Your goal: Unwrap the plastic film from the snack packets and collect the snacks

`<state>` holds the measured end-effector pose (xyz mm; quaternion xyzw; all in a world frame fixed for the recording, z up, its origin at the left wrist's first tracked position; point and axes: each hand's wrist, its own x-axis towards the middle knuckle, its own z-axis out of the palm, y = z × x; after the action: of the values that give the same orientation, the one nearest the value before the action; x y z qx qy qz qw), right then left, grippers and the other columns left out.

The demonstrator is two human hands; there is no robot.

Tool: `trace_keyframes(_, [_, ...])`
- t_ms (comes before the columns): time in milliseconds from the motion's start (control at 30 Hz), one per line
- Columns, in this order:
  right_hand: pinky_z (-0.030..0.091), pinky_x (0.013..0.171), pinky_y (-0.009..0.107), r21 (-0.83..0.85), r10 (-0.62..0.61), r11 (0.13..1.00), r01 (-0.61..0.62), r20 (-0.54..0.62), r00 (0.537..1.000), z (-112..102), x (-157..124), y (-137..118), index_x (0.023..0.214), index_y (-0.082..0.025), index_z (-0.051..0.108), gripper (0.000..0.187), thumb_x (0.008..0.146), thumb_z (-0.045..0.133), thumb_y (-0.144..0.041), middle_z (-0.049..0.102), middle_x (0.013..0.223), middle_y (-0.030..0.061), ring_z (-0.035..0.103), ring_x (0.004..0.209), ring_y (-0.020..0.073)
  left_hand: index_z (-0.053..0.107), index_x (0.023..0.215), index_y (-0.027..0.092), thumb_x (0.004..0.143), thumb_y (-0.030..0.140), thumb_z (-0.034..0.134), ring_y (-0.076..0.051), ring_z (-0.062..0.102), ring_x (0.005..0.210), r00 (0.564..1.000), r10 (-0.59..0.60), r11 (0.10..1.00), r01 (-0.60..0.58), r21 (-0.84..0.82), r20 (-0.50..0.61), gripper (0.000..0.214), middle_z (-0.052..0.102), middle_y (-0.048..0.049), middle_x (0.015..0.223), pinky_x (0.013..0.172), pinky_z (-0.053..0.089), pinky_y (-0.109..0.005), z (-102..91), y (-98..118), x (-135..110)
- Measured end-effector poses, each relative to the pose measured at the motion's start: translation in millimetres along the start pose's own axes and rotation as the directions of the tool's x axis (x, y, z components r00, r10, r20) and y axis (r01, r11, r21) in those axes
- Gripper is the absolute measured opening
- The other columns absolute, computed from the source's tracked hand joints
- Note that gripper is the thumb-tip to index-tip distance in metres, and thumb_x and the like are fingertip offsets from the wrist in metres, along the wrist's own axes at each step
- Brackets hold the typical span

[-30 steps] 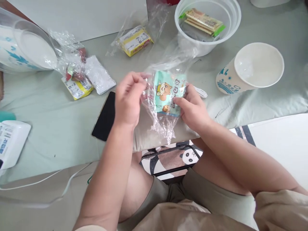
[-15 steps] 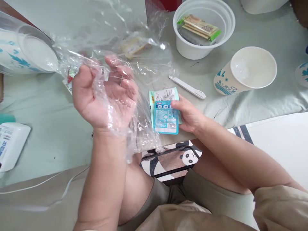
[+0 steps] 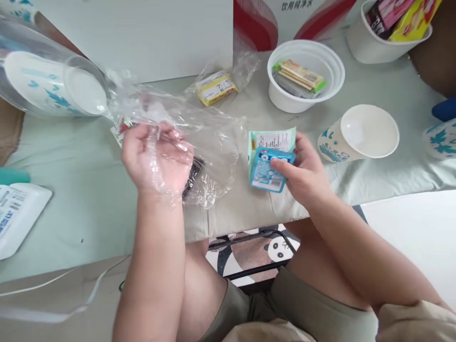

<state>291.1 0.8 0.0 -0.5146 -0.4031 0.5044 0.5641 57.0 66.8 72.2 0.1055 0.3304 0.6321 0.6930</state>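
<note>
My left hand (image 3: 160,161) is turned palm up with its fingers curled, holding up a crinkled clear plastic bag (image 3: 213,137) that drapes over the palm and down to the tablecloth. Some fingers are blurred behind the film. The bag runs to a clear sleeve of paper cups (image 3: 85,90) on the left. Between the thumb and fingers of my right hand (image 3: 306,171) are two flat packets, a blue packet (image 3: 269,178) in front of a pale green packet (image 3: 272,137) with printed text. A dark object (image 3: 194,173) shows partly behind the bag.
A white plastic bowl (image 3: 302,102) holds wrapped snacks. To its right stand a printed paper cup (image 3: 333,142) and a tub (image 3: 374,47) of colourful packets. A yellow packet (image 3: 215,88) lies by a white box (image 3: 142,38). At left is a white printed pack (image 3: 23,213).
My right hand has moved right with both packets, over where the white cutter lay. My left hand has lowered its fingers and the bag has sunk. The view has tilted up.
</note>
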Motion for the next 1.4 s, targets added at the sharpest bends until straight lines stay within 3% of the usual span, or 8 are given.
trace_keyframes(133, [0.056,0.069,0.032,-0.368,-0.411,0.865,0.341,-0.133,0.902,-13.2,25.6,-45.1,0.116,-0.028,0.059,0.049,0.075,0.084,-0.020,0.073,0.095,0.0021,0.069,0.079,0.0174,0.048,0.070,0.023,0.089,0.020,0.056,-0.009,0.054,0.054,0.996,-0.080,0.997,0.080,-0.017,-0.033,0.021,0.059,0.0029,0.063,0.050,0.042,-0.022,3.1,-6.6,5.0])
trace_keyframes(267, [0.050,0.080,0.033,-0.769,-0.712,0.425,0.478,0.043,0.701,-22.2,77.0,-112.4,0.107,-0.020,0.065,0.038,0.075,0.071,-0.001,0.073,0.105,0.0021,0.067,0.091,0.0162,0.048,0.069,0.022,0.091,0.021,0.054,-0.008,0.053,0.053,0.994,-0.092,0.996,0.092,0.013,-0.051,0.022,0.056,0.0027,0.065,0.049,0.043,-0.020,4.8,-9.1,3.7])
trace_keyframes(500, [0.047,0.083,0.033,-0.977,-0.188,0.210,0.018,-0.022,0.982,-36.1,171.9,-127.8,0.088,-0.007,0.067,0.026,0.079,0.071,-0.031,0.076,0.128,0.0008,0.063,0.132,0.0225,0.050,0.069,0.025,0.088,0.022,0.061,-0.011,0.052,0.056,0.995,-0.101,0.990,0.101,0.102,-0.008,0.022,0.057,0.0013,0.067,0.052,0.044,-0.023,2.8,-10.4,1.5])
trace_keyframes(900, [0.045,0.074,0.039,-1.000,-0.017,0.004,0.000,0.000,1.000,-51.2,205.1,-108.5,0.071,-0.002,0.067,0.039,0.082,0.060,-0.039,0.076,0.127,0.0076,0.059,0.137,0.0318,0.052,0.069,0.026,0.088,0.028,0.067,-0.013,0.060,0.061,0.992,-0.119,0.972,0.110,0.207,0.031,0.024,0.058,0.0012,0.066,0.057,0.048,-0.025,2.0,-10.4,1.4])
trace_keyframes(1033, [0.048,0.100,0.050,-0.992,-0.269,0.098,0.079,0.050,0.962,-20.0,144.7,-110.1,0.129,-0.010,0.072,0.046,0.086,0.071,-0.027,0.078,0.120,0.0119,0.069,0.123,0.0303,0.050,0.070,0.023,0.096,0.027,0.056,-0.009,0.052,0.051,0.984,-0.178,0.976,0.171,0.136,0.035,0.027,0.054,0.0017,0.066,0.047,0.041,-0.021,5.9,-9.4,-2.7])
trace_keyframes(1167, [0.056,0.104,0.045,-0.565,-0.442,0.666,0.487,0.226,0.868,-1.2,60.2,-63.1,0.142,-0.029,0.058,0.059,0.088,0.078,-0.040,0.064,0.145,0.0123,0.063,0.134,0.0284,0.049,0.072,0.023,0.096,0.028,0.055,-0.011,0.053,0.053,0.971,-0.236,0.964,0.228,0.137,0.040,0.025,0.053,0.0007,0.068,0.045,0.040,-0.021,3.1,-7.0,-5.3])
trace_keyframes(1267, [0.054,0.112,0.050,-0.410,-0.333,0.820,0.398,0.223,0.916,10.0,18.4,-17.1,0.140,-0.031,0.056,0.071,0.080,0.083,-0.057,0.063,0.144,0.0104,0.060,0.140,0.0293,0.051,0.077,0.024,0.094,0.027,0.057,-0.011,0.053,0.055,0.963,-0.266,0.955,0.258,0.145,0.037,0.018,0.053,0.0008,0.069,0.044,0.042,-0.021,-2.0,-6.7,-6.6])
trace_keyframes(1400, [0.061,0.069,0.034,-0.222,-0.116,0.965,0.140,0.119,0.986,16.9,-0.1,6.9,0.092,-0.023,0.069,0.035,0.088,0.077,-0.057,0.068,0.072,0.0000,0.069,0.066,0.0156,0.052,0.079,0.023,0.092,0.026,0.062,-0.009,0.051,0.050,0.955,-0.286,0.928,0.297,0.224,-0.082,0.016,0.052,0.0021,0.066,0.041,0.040,-0.020,-7.4,-9.4,-2.8])
